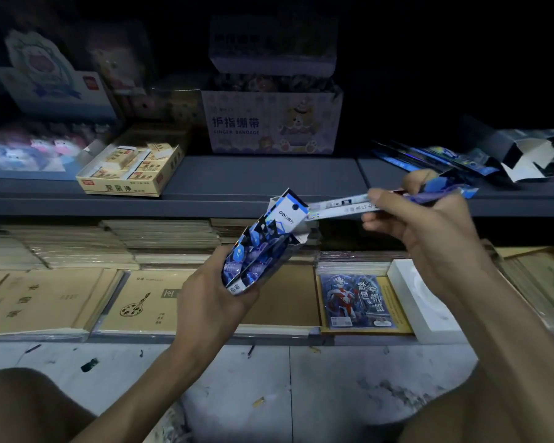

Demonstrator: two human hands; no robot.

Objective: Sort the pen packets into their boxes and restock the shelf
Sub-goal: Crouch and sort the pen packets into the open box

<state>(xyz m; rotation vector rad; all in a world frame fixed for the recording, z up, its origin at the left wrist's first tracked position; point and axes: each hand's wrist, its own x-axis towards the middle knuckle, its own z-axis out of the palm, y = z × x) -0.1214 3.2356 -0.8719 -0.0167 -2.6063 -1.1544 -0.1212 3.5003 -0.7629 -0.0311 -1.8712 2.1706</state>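
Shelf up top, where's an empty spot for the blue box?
The bare grey shelf between the yellow eraser box and the loose pen packets, in front of the finger bandage box. Its right end is crowded with packets and an opened box; the lower level is covered in notebooks.

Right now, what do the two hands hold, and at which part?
The left hand grips the blue pen box at its lower end; the right hand pinches a pen packet near its middle.
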